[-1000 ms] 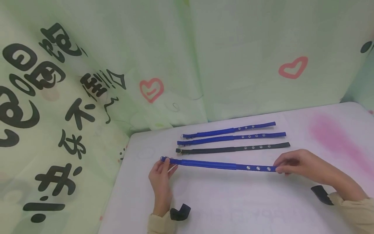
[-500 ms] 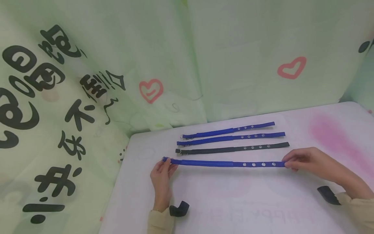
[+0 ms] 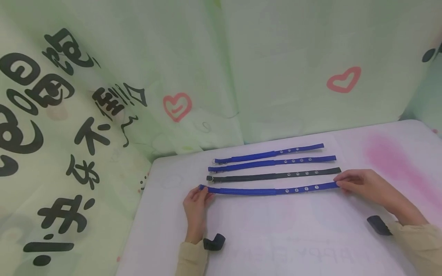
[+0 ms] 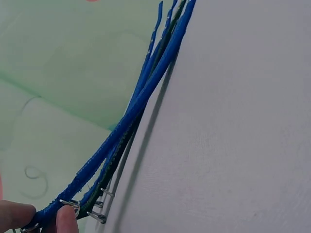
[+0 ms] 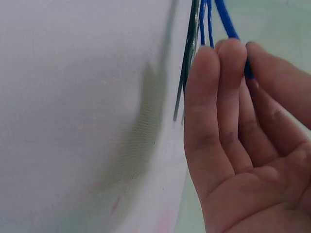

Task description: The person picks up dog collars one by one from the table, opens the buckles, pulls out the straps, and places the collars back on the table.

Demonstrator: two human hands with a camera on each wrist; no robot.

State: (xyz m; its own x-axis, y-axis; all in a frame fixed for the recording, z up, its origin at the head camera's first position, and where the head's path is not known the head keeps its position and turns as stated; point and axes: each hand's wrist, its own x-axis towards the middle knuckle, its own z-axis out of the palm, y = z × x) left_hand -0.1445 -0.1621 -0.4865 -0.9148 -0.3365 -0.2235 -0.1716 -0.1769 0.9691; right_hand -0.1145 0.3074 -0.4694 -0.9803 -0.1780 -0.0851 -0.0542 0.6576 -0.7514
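Observation:
A long blue strap point(image 3: 269, 190) with metal eyelets lies stretched left to right on the white table point(image 3: 276, 237). My left hand point(image 3: 202, 190) pinches its buckle end, and my right hand point(image 3: 340, 184) pinches its tip. In the left wrist view my fingertips point(image 4: 65, 221) hold the strap point(image 4: 141, 102) by the metal buckle point(image 4: 70, 203). The right wrist view has my fingers point(image 5: 228, 87) closed on the blue tip point(image 5: 226, 22). The held strap runs just in front of a black strap point(image 3: 272, 176) and nearly parallel to it.
Two more blue straps point(image 3: 272, 162) point(image 3: 269, 154) lie in a row behind the black one. A pale green printed cloth point(image 3: 241, 76) walls the table at the back and left. Black wrist bands point(image 3: 214, 242) point(image 3: 378, 225) show at my sleeves.
Both hands have carried the blue strap away from me, closer to the black strap. The right end moved farther and now sits almost beside the black strap's tip.

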